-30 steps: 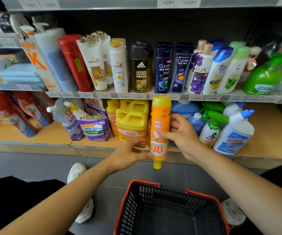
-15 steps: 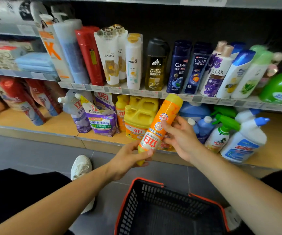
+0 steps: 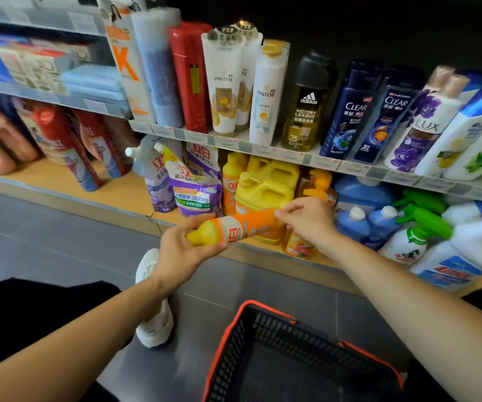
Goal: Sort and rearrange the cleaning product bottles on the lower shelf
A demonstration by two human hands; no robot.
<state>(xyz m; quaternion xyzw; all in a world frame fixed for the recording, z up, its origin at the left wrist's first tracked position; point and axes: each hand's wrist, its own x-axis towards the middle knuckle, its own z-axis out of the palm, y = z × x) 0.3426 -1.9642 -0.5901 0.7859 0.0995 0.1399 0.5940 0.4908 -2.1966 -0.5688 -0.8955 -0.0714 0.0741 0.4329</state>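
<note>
Bottle (image 3: 242,227) of orange cleaner held sideways before the lower shelf (image 3: 59,175).
Yellow jugs (image 3: 265,190) stand just behind it, a black basket (image 3: 248,352) below. Left hand (image 3: 175,256) wraps its yellow end; right hand (image 3: 309,220) pinches the other end.

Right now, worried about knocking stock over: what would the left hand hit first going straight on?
Likely the yellow jug on the lower shelf, beyond the orange bottle the left hand grips; depth is unclear.
</note>
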